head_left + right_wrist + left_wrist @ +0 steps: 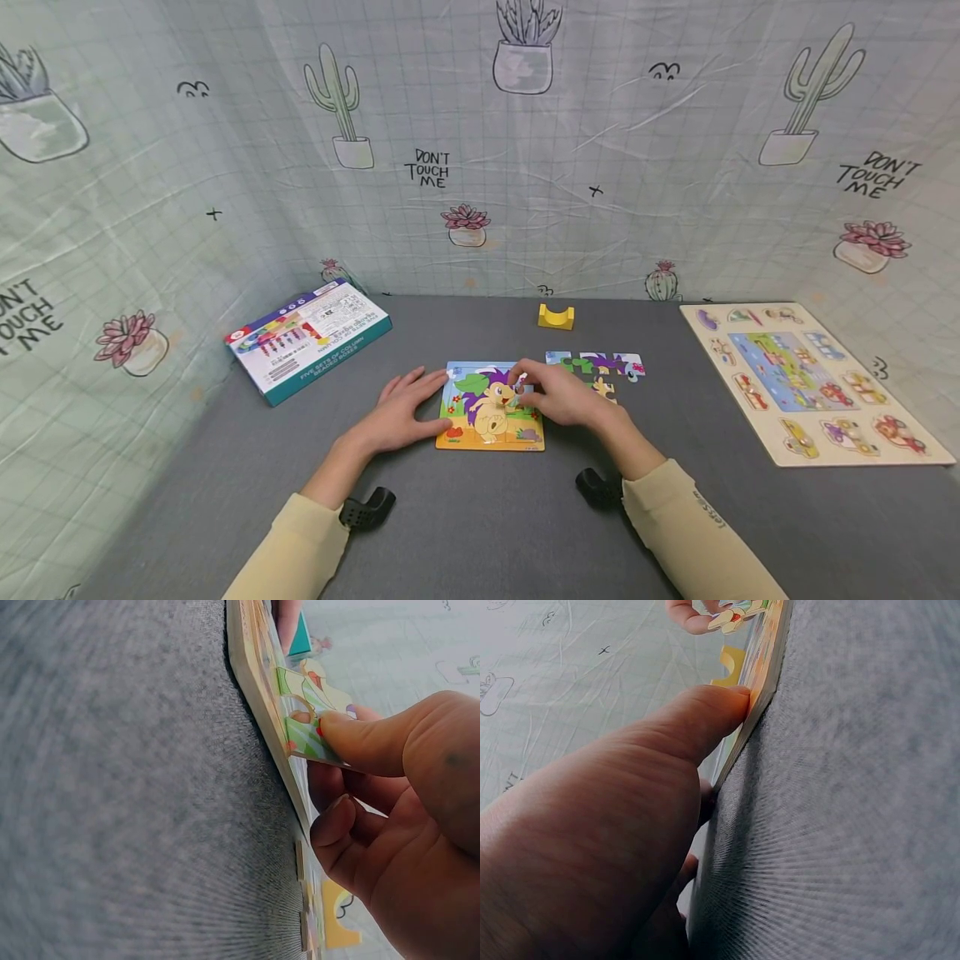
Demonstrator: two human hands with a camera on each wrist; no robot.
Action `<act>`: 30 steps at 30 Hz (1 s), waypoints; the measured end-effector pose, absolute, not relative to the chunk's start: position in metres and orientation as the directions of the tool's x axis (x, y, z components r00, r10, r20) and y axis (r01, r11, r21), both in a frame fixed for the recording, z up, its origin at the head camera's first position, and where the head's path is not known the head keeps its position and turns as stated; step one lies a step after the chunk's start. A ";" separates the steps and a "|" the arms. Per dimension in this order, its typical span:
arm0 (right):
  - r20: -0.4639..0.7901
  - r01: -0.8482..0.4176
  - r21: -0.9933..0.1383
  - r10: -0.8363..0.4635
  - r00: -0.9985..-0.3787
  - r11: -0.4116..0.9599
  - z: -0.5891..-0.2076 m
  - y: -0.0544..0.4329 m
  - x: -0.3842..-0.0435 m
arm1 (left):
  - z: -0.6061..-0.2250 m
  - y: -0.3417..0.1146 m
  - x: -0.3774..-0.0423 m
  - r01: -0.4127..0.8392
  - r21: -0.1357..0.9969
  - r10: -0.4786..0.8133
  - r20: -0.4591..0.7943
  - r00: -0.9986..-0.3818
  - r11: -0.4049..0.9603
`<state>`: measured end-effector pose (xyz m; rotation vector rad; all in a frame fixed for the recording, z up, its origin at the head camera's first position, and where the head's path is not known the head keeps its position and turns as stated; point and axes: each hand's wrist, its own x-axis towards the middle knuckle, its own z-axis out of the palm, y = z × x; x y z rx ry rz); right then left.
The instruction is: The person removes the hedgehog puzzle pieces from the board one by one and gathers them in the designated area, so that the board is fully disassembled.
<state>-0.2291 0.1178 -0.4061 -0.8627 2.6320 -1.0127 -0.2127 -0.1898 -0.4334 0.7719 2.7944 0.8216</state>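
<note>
Sleeves (292,550) at seven and five o'clock; left hand (399,414), fingers extended, braces puzzle tray (491,447) at nine; right hand (561,393) pinches puzzle piece (306,738), best lowered flat, edges matched.

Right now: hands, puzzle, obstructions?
Left hand touches left edge of hedgehog puzzle. Right hand pinches jigsaw piece at its right side. Right hand hides puzzle's upper-right corner, partly covers loose pieces.

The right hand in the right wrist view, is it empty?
No, the right hand pinches a partly green puzzle piece with the thumb and fingers.
</note>
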 end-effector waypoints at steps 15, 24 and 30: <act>0.059 -0.465 -0.695 -0.601 -0.797 0.548 -0.404 0.122 -0.231 | -0.433 -0.189 -0.213 0.444 0.532 0.511 0.026 -0.859 0.721; 0.063 -0.452 -0.708 -0.590 -0.805 0.542 -0.398 0.129 -0.231 | -0.433 -0.189 -0.212 0.446 0.532 0.511 0.027 -0.859 0.720; 0.062 -0.434 -0.726 -0.579 -0.813 0.533 -0.394 0.136 -0.234 | -0.433 -0.189 -0.212 0.440 0.535 0.505 0.029 -0.863 0.721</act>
